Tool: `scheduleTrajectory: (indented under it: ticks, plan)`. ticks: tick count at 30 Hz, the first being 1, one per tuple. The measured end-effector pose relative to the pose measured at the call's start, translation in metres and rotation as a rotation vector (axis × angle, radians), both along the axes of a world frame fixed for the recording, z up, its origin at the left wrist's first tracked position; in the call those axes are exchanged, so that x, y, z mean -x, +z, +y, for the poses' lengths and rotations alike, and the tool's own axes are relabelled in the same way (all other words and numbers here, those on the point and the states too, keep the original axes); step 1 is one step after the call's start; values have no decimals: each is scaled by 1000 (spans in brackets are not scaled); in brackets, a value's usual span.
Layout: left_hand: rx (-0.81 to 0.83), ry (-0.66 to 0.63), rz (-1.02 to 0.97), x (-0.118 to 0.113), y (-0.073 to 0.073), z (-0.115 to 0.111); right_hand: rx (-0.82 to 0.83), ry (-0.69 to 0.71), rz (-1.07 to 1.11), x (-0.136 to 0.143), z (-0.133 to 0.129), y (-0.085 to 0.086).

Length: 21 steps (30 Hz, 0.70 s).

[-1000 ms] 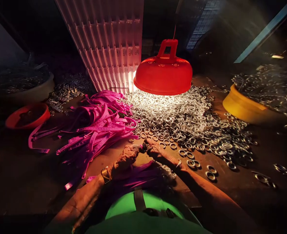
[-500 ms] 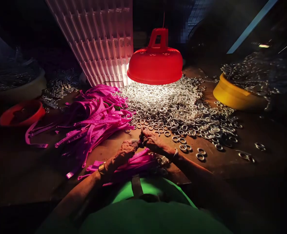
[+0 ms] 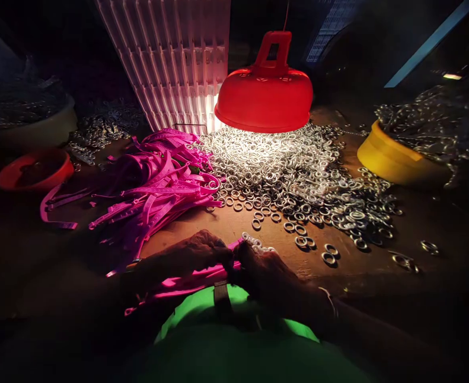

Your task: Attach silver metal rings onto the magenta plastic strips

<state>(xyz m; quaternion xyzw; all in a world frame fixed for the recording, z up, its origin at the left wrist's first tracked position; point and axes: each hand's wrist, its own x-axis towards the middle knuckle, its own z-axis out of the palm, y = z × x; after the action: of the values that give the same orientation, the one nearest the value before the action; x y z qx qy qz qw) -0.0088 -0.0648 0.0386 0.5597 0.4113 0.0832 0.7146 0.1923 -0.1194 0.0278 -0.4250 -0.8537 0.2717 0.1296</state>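
Note:
My left hand [image 3: 204,250] and my right hand [image 3: 268,268] meet low in front of my body, both in shadow. The fingers of each are closed and pinched together; what lies between the fingertips is too dark to make out. Pink straps [image 3: 208,275] lie under and beside them, close to the green cloth on my front. Several pale rings [image 3: 254,242] show just beyond my right hand. A heap of pink straps [image 3: 158,205] spreads out ahead and to the left. Loose metal rings [image 3: 314,181] are piled farther ahead.
A red lamp [image 3: 264,101] hangs low over the ring pile, beside an upright ribbed panel [image 3: 182,64]. At right stands a yellow tub [image 3: 394,159] heaped with metal parts. On the left are a red bowl [image 3: 9,175] and a large pale tub [image 3: 55,119].
Both hands have come back toward my body, from the lit edge of the ring pile into shadow. My view has shifted slightly, so the lamp appears farther right.

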Motion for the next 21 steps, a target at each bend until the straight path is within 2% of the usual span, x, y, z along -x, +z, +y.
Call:
scheduleTrajectory:
  ticks: [2,5,8,10,13,15,18,21]
  plan:
    - [62,-12,-2,-2,-5,-11,-27,19,-54,-2,-13,-7]
    - [145,31,-105,-7,-19,-27,30,23,-29,-4,-22,-17]
    - [260,105,-190,-10,-28,-40,90,-40,45,-5,-21,-19]
    - [337,165,-173,-10,-29,-45,179,-61,126,-6,-16,-20]
    - [418,269,-145,-5,-32,-45,299,76,281,-9,-7,-26]
    - [439,276,-194,-2,-37,-42,278,206,326,-13,-3,-29]
    - [424,227,-247,1,-43,-40,206,240,228,-17,-2,-26]
    - [465,210,-219,-3,-38,-43,277,132,95,-16,-8,-16]
